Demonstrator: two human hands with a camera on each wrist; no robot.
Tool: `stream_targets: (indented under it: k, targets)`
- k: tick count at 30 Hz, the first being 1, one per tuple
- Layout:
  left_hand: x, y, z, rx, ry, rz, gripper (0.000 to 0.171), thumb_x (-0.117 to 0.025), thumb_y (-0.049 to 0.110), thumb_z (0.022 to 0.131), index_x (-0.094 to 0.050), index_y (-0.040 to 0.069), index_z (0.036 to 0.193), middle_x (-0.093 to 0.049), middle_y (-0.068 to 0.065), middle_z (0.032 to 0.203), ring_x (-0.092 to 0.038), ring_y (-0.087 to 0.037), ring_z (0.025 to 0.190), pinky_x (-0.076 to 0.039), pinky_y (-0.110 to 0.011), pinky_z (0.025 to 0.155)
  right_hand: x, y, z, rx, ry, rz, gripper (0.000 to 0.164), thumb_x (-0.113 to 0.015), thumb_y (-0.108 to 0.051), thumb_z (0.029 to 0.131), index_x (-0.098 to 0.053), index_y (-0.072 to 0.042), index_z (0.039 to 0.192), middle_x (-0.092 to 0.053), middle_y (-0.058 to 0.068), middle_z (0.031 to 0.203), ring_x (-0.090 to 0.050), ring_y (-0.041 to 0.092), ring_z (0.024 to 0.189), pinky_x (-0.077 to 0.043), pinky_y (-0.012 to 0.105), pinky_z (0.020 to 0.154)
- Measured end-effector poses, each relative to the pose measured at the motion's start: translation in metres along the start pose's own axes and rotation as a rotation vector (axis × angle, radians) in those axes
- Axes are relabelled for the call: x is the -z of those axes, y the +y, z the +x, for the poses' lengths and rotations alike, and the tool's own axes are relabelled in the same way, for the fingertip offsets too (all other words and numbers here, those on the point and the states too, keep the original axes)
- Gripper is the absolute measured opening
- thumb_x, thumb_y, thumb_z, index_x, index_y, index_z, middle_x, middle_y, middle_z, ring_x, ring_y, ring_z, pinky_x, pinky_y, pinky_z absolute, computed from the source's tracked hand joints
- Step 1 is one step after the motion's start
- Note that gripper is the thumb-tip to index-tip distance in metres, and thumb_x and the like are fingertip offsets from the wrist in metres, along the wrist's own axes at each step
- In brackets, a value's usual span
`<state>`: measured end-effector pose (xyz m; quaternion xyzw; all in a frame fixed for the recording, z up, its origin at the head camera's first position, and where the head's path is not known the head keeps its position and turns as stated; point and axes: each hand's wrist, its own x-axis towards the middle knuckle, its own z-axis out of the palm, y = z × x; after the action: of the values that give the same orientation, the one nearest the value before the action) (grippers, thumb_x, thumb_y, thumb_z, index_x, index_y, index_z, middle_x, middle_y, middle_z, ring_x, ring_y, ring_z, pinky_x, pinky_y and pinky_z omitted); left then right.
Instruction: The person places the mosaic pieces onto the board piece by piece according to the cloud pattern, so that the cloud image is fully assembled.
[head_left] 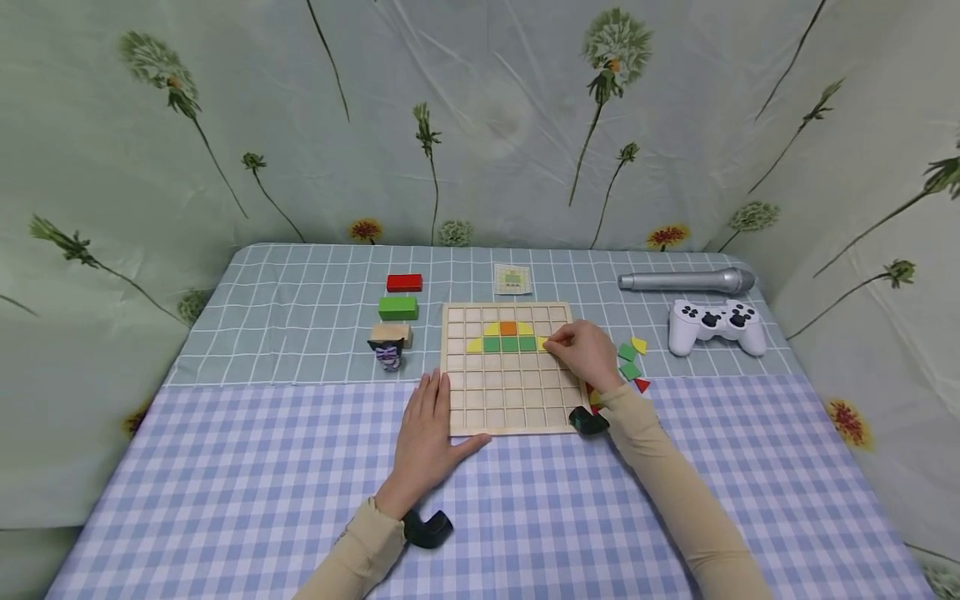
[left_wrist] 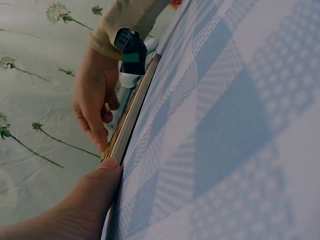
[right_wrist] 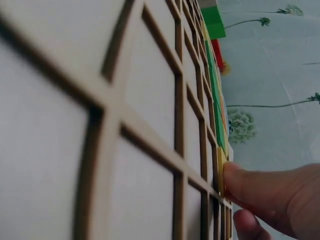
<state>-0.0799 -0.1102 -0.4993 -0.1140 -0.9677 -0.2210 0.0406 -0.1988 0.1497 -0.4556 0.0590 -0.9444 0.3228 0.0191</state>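
A wooden grid board [head_left: 506, 392] lies on the table, bearing several yellow, green and orange pieces in two rows. My right hand [head_left: 588, 354] pinches a small yellow piece [head_left: 543, 343] at the right end of the lower row, beside the green squares [head_left: 510, 343]. In the right wrist view the thumb and fingertips press this yellow piece [right_wrist: 220, 170] at the grid. Flat along the board's left side rests my left hand [head_left: 426, 437], fingers straight and thumb spread at the near edge. The left wrist view shows that thumb [left_wrist: 95, 190] against the board's rim.
Loose green squares [head_left: 628, 369] and a red triangle [head_left: 642, 385] lie right of the board, some hidden behind the right forearm. A pattern card [head_left: 512, 279], microphone [head_left: 686, 281], white game controller [head_left: 716, 327], green block [head_left: 398, 308], red block [head_left: 404, 282] and small figurine [head_left: 388, 354] surround it.
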Motion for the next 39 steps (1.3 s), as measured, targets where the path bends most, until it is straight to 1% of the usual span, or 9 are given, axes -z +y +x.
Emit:
stream_targets:
  k: [4, 8, 13, 17, 22, 27, 30, 36, 39]
  targets:
    - [0.0, 0.0, 0.0, -0.002, 0.0, -0.006, 0.108, -0.062, 0.065, 0.079, -0.016, -0.003, 0.15, -0.014, -0.019, 0.155, -0.006, -0.031, 0.142, -0.009, -0.044, 0.114, 0.007, 0.007, -0.003, 0.049, -0.025, 0.061, 0.015, -0.074, -0.021, 0.083, -0.075, -0.006, 0.086, -0.062, 0.005, 0.082, -0.055, 0.02, 0.07, -0.042, 0.031, 0.057]
    - [0.0, -0.001, 0.0, -0.006, 0.0, -0.005, 0.108, -0.062, 0.065, 0.079, -0.015, -0.003, 0.15, -0.014, -0.019, 0.155, -0.006, -0.031, 0.142, -0.01, -0.044, 0.114, 0.024, 0.016, -0.013, 0.07, -0.057, 0.115, 0.014, -0.072, -0.018, 0.085, -0.073, -0.005, 0.089, -0.062, 0.006, 0.082, -0.049, 0.02, 0.066, -0.04, 0.031, 0.056]
    - [0.001, -0.001, 0.001, 0.001, -0.001, 0.003, 0.108, -0.062, 0.065, 0.079, -0.015, -0.003, 0.15, -0.014, -0.018, 0.155, -0.006, -0.031, 0.143, -0.01, -0.044, 0.114, 0.047, 0.031, -0.028, 0.085, -0.133, 0.071, 0.011, -0.071, -0.015, 0.085, -0.073, -0.006, 0.091, -0.059, 0.003, 0.078, -0.045, 0.019, 0.062, -0.037, 0.03, 0.051]
    - [0.002, 0.0, 0.001, 0.001, -0.003, -0.006, 0.109, -0.062, 0.065, 0.079, -0.016, -0.003, 0.15, -0.014, -0.018, 0.155, -0.005, -0.031, 0.143, -0.009, -0.044, 0.114, 0.057, 0.043, -0.04, 0.09, -0.181, 0.025, 0.007, -0.073, -0.014, 0.083, -0.073, -0.007, 0.086, -0.057, -0.001, 0.073, -0.045, 0.016, 0.061, -0.037, 0.029, 0.053]
    - [0.0, 0.0, 0.0, 0.003, -0.009, -0.006, 0.109, -0.061, 0.066, 0.079, -0.015, -0.003, 0.15, -0.013, -0.018, 0.155, -0.005, -0.03, 0.143, -0.009, -0.044, 0.114, 0.057, 0.047, -0.056, 0.016, -0.181, -0.038, 0.018, -0.076, -0.027, 0.08, -0.068, -0.012, 0.075, -0.056, -0.004, 0.066, -0.047, 0.015, 0.059, -0.037, 0.029, 0.053]
    - [-0.001, 0.0, 0.001, -0.002, 0.0, -0.01, 0.109, -0.061, 0.066, 0.079, -0.016, -0.003, 0.149, -0.013, -0.019, 0.155, -0.005, -0.03, 0.143, -0.009, -0.045, 0.114, 0.052, 0.044, -0.065, -0.043, -0.183, -0.075, 0.027, -0.078, -0.035, 0.076, -0.065, -0.011, 0.077, -0.054, -0.004, 0.065, -0.047, 0.014, 0.059, -0.037, 0.029, 0.053]
    - [-0.001, 0.0, 0.001, -0.005, 0.001, -0.011, 0.109, -0.061, 0.066, 0.079, -0.016, -0.003, 0.149, -0.013, -0.019, 0.155, -0.005, -0.031, 0.143, -0.01, -0.045, 0.114, 0.049, 0.043, -0.068, -0.072, -0.182, -0.081, 0.028, -0.078, -0.034, 0.076, -0.064, -0.009, 0.08, -0.052, -0.002, 0.065, -0.046, 0.015, 0.057, -0.036, 0.03, 0.052]
    - [-0.001, 0.001, 0.001, -0.002, 0.002, -0.006, 0.109, -0.062, 0.066, 0.079, -0.016, -0.003, 0.15, -0.013, -0.019, 0.155, -0.005, -0.031, 0.142, -0.01, -0.045, 0.114, 0.047, 0.041, -0.067, -0.13, -0.21, -0.03, 0.026, -0.077, -0.029, 0.078, -0.065, -0.007, 0.085, -0.053, 0.001, 0.069, -0.045, 0.018, 0.06, -0.035, 0.029, 0.053]
    - [0.0, 0.0, 0.001, -0.004, 0.004, -0.005, 0.109, -0.062, 0.066, 0.079, -0.016, -0.003, 0.15, -0.013, -0.019, 0.155, -0.005, -0.031, 0.142, -0.01, -0.045, 0.114, 0.045, 0.04, -0.066, -0.14, -0.221, -0.014, 0.025, -0.076, -0.026, 0.079, -0.064, -0.006, 0.086, -0.053, 0.002, 0.07, -0.045, 0.018, 0.06, -0.035, 0.029, 0.053]
